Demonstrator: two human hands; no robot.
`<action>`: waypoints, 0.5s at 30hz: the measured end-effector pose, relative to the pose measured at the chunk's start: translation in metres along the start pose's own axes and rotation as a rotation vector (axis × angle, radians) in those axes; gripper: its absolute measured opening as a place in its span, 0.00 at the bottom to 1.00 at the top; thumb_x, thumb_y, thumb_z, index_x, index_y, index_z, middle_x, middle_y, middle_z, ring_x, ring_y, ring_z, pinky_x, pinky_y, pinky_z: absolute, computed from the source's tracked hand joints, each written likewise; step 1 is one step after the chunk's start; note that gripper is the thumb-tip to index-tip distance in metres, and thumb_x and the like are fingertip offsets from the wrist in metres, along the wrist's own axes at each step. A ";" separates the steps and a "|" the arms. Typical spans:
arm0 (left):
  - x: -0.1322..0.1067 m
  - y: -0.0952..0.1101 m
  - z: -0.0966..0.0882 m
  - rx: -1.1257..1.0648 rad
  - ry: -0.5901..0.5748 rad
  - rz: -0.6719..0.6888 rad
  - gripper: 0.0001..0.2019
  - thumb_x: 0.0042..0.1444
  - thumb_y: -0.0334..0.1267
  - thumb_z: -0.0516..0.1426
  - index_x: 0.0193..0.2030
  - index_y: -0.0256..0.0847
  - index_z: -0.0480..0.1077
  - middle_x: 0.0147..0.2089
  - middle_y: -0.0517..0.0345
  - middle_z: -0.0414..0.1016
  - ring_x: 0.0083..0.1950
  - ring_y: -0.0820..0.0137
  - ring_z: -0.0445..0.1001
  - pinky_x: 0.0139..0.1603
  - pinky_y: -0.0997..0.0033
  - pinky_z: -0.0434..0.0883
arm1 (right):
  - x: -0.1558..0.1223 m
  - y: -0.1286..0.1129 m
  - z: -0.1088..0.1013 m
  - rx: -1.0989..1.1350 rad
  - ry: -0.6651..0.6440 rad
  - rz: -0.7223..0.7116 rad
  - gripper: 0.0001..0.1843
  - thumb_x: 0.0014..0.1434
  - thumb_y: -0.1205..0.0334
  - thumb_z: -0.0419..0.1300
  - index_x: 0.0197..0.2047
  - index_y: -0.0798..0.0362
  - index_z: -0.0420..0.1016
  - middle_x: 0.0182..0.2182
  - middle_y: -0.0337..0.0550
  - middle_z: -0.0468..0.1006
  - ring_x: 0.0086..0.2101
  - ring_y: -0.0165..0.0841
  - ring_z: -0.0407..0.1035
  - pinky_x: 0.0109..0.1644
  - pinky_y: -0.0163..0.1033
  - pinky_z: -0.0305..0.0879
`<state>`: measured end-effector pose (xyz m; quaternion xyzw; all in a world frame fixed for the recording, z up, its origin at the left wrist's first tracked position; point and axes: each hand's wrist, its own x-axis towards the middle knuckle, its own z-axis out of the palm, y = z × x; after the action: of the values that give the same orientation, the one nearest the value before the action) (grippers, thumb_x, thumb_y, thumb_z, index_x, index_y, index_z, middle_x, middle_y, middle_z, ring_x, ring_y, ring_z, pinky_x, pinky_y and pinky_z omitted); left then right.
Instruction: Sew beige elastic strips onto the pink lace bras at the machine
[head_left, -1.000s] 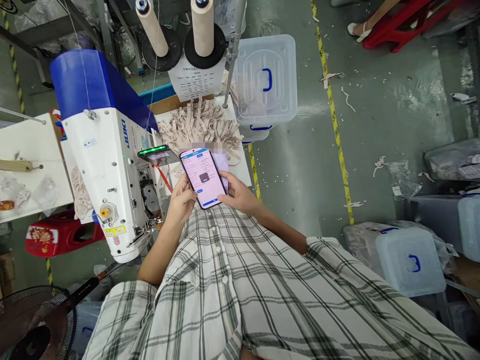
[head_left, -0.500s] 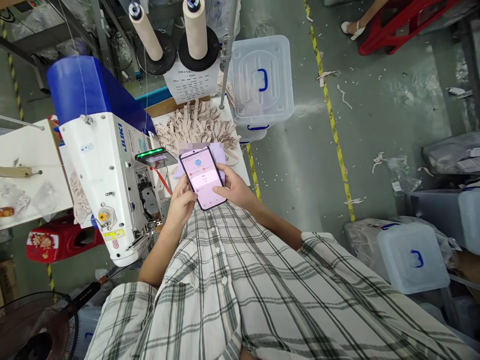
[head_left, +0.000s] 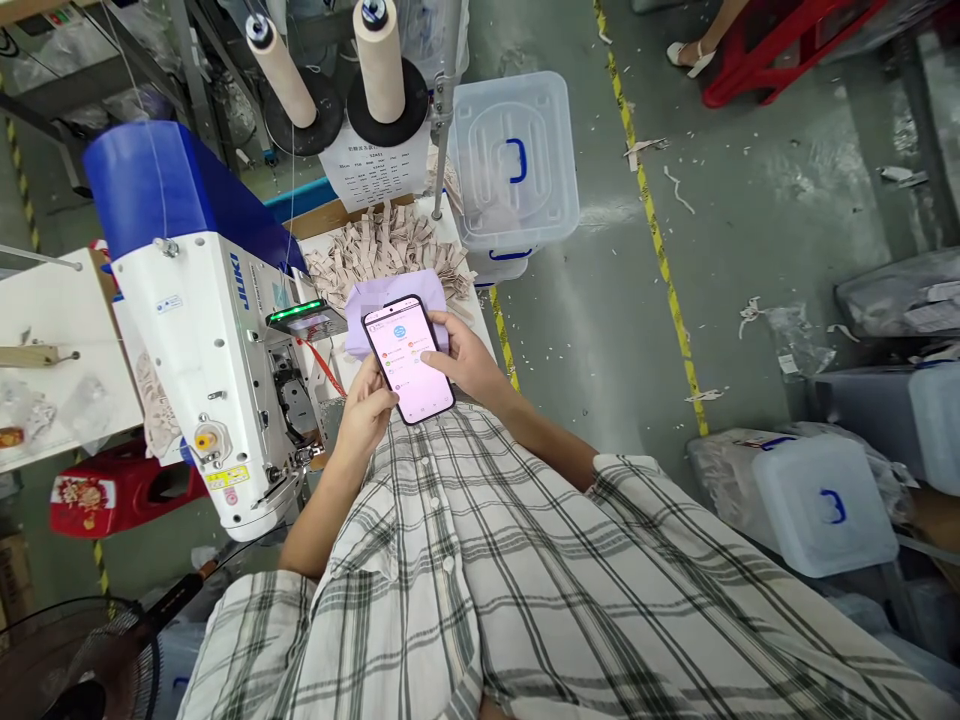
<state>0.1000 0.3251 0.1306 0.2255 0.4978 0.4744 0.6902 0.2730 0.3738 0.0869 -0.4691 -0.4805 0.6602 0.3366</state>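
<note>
I hold a smartphone (head_left: 409, 358) with a lit pink screen just above my plaid shirt. My left hand (head_left: 366, 410) grips its lower left edge, fingers curled round it. My right hand (head_left: 465, 358) wraps the right side of the phone, and its thumb lies on the screen. Behind the phone a pile of beige fabric strips (head_left: 390, 255) lies on the white table (head_left: 489, 345). A white and blue sewing machine (head_left: 202, 330) stands to the left of my hands.
Two cream thread cones (head_left: 379, 60) stand on a rack behind the table. Clear plastic bins (head_left: 517, 165) sit on the floor beyond it, and more lidded tubs (head_left: 821, 505) at the right. A yellow floor line (head_left: 660, 255) runs past. A fan (head_left: 75, 665) is at lower left, and another person's foot (head_left: 686, 55) at the top.
The phone screen has switched to a different page. My right thumb has come onto the screen. The view has shifted slightly.
</note>
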 end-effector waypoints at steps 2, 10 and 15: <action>-0.001 0.001 0.001 -0.012 0.000 -0.010 0.33 0.39 0.28 0.60 0.57 0.43 0.73 0.58 0.53 0.79 0.59 0.56 0.76 0.43 0.70 0.75 | 0.005 -0.002 -0.002 -0.013 0.015 -0.017 0.31 0.59 0.54 0.64 0.64 0.48 0.66 0.62 0.46 0.73 0.58 0.46 0.70 0.62 0.52 0.71; -0.001 0.001 0.002 -0.013 -0.012 -0.029 0.32 0.39 0.28 0.59 0.56 0.42 0.73 0.59 0.54 0.78 0.62 0.55 0.74 0.47 0.68 0.76 | 0.011 -0.006 -0.005 0.004 0.024 -0.013 0.27 0.59 0.54 0.64 0.60 0.48 0.69 0.58 0.44 0.76 0.55 0.44 0.72 0.60 0.51 0.72; 0.001 0.002 -0.001 -0.057 -0.011 -0.008 0.33 0.38 0.28 0.59 0.57 0.41 0.74 0.58 0.54 0.79 0.60 0.58 0.75 0.39 0.74 0.75 | 0.002 -0.004 -0.010 0.063 -0.042 0.038 0.32 0.57 0.55 0.65 0.64 0.49 0.67 0.61 0.46 0.74 0.57 0.45 0.71 0.62 0.51 0.70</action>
<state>0.0988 0.3269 0.1310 0.2062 0.4811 0.4843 0.7011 0.2817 0.3798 0.0888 -0.4533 -0.4573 0.6911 0.3282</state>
